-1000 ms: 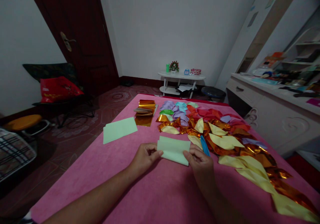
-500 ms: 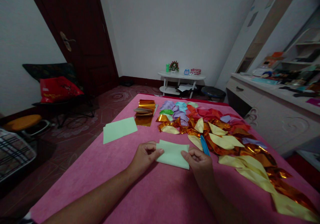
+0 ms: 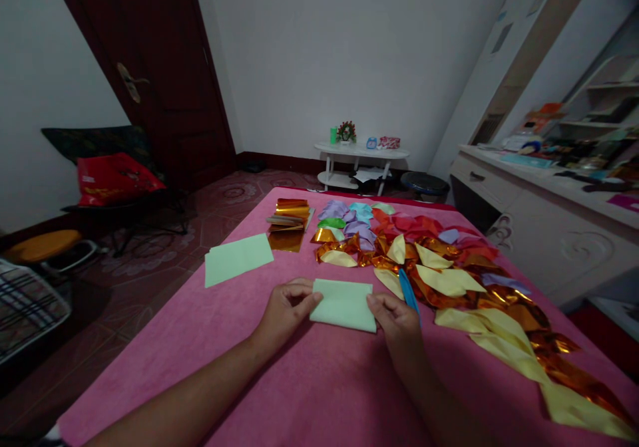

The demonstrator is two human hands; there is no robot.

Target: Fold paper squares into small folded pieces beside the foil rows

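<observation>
Between my two hands is a folded sheet of pale green paper (image 3: 343,305), its lower edge creased over. My left hand (image 3: 289,310) pinches its left side, thumb on top and fingers behind. On the right side, my right hand (image 3: 398,317) grips the edge between thumb and fingers. Flat green paper sheets (image 3: 239,259) lie to the left on the pink cloth (image 3: 210,347). Beyond them rests a stack of shiny gold foil sheets (image 3: 290,217). A blue strip-like object (image 3: 408,289) lies just past my right hand.
Many folded paper and foil pieces (image 3: 449,281) in yellow, gold, red and purple spread over the right side. A white side table (image 3: 359,151) stands by the wall. At right is a white dresser (image 3: 564,227); at left, a chair with a red bag (image 3: 117,179).
The thumb of my right hand has slid to the paper's right edge, and the paper's upper and lower layers look more evenly lined up. My left hand keeps its grip.
</observation>
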